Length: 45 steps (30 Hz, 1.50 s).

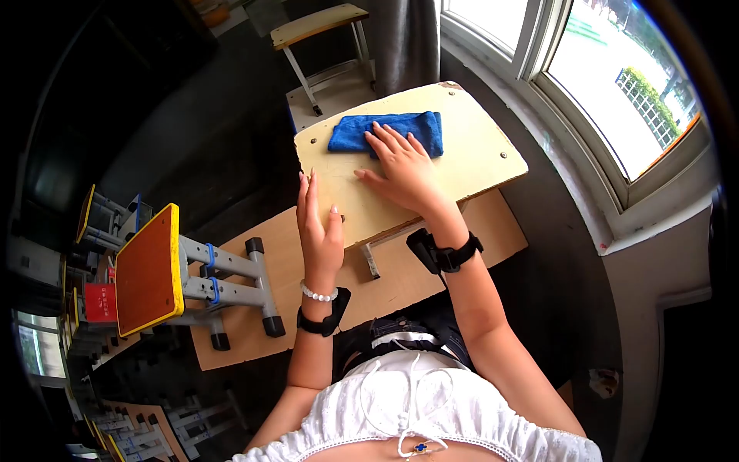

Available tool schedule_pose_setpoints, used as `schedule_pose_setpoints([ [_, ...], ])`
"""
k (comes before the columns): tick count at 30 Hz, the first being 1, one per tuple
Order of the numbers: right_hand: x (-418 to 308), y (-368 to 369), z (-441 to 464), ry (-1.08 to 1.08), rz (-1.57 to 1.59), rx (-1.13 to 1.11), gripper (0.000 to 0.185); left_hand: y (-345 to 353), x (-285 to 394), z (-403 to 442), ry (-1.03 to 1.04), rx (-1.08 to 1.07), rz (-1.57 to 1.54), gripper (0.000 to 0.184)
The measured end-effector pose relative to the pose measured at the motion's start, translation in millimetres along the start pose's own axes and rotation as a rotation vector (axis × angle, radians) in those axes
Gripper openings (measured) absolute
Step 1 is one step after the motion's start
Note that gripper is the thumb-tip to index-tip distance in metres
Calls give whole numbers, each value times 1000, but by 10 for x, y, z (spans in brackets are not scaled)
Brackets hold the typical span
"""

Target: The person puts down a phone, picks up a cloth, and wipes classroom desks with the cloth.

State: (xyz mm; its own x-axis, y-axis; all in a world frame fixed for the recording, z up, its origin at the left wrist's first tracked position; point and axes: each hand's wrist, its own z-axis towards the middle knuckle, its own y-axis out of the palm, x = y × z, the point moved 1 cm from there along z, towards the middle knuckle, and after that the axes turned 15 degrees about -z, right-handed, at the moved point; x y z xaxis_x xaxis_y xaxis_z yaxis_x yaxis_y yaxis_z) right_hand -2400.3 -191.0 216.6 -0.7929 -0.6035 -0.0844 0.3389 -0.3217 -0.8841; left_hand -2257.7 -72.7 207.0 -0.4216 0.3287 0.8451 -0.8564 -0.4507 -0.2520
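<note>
A folded blue cloth [352, 132] lies flat on the pale wooden stool seat [469, 146], near its far edge. My right hand [404, 169] rests on the cloth with fingers spread, pressing its near side from above. At the seat's left edge, my left hand [319, 235] is stretched out with fingers extended, its palm turned towards the edge; it holds nothing. The stool seat has a few dark screw heads and stands on a light wooden desktop [277, 292].
A stool with a red-brown seat [148, 269] and grey legs lies on its side on the desktop, left of me. Another stool [319, 25] stands beyond. Windows [616, 92] and a grey curtain [408, 50] are at right. More stacked furniture stands lower left.
</note>
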Motion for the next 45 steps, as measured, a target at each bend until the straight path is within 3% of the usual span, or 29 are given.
schedule_pose_setpoints([
  [8,784,-273,-267,121,-66,-58,64,17,-20,-18,39,7,-10,59],
  [13,980,-420,-527,210,-95,32,53,26,30,-35,29,16,21,53],
  [20,674,-661,-915,271,-119,97,40,1,24,-85,25,1,0,51],
  [28,-176,-756,-1141,45,49,98,36,-3,-10,-85,71,-20,38,47],
  [32,-524,-669,-1179,55,-22,156,38,-4,-58,-91,68,-19,6,46],
  [35,-497,-650,-1153,30,-17,172,41,-7,-49,-117,73,-31,21,43],
  [40,-325,-726,-1135,41,-18,101,68,-11,-28,-114,77,-37,46,42],
  [45,-68,-663,-1147,61,32,147,49,-14,-25,-109,82,-30,29,41],
])
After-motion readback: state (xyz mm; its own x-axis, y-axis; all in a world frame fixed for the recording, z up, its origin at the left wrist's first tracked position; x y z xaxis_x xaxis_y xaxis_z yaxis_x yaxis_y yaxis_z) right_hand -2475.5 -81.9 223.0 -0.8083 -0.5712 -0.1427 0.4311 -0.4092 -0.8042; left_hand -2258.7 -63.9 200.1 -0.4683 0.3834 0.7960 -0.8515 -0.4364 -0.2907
